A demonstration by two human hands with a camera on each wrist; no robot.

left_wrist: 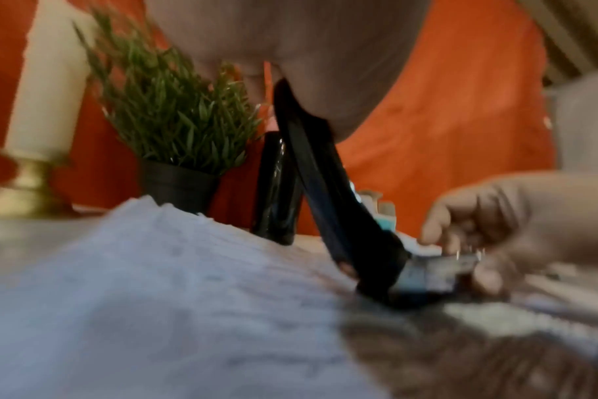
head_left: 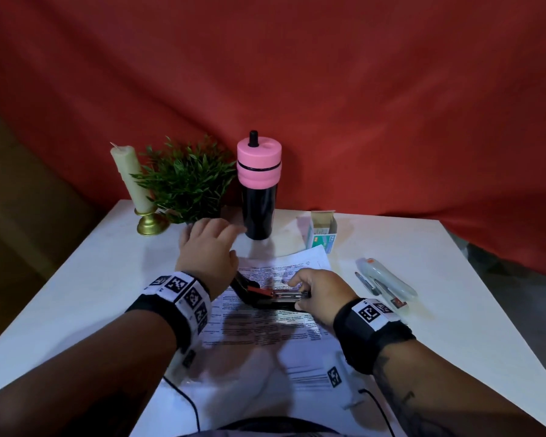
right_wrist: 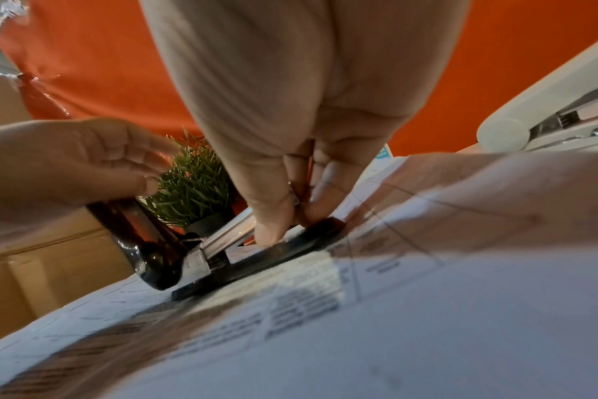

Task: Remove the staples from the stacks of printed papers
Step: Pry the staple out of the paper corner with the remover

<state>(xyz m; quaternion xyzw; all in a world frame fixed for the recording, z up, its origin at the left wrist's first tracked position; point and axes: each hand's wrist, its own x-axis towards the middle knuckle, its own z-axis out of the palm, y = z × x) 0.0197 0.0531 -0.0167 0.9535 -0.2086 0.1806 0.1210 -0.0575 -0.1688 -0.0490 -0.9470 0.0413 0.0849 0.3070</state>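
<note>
Printed papers point(head_left: 265, 329) lay closest, spread over the near part of the white table point(head_left: 454, 279), and on them sat a black stapler point(head_left: 275, 298) swung wide open, its lid standing up and its silver staple rail exposed. At that rail the right hand point(head_left: 320, 291) worked with thumb and fingertips point(right_wrist: 270, 229) drawn together in a pinch on the rail's front end; whether a staple sat between them could not be told. The left hand point(head_left: 207, 247) hovered above the raised lid, fingers loosely spread and holding nothing. Judged from this, the step was tending the stapler's rail rather than pulling a staple from a sheet, and it would go best with the base kept flat on the paper and the left hand steadying the lid so it could not snap down. No staple in the papers could be made out. Beyond the right hand lay a pale stapler point(head_left: 388, 282) and a small staple box point(head_left: 322, 231).
</note>
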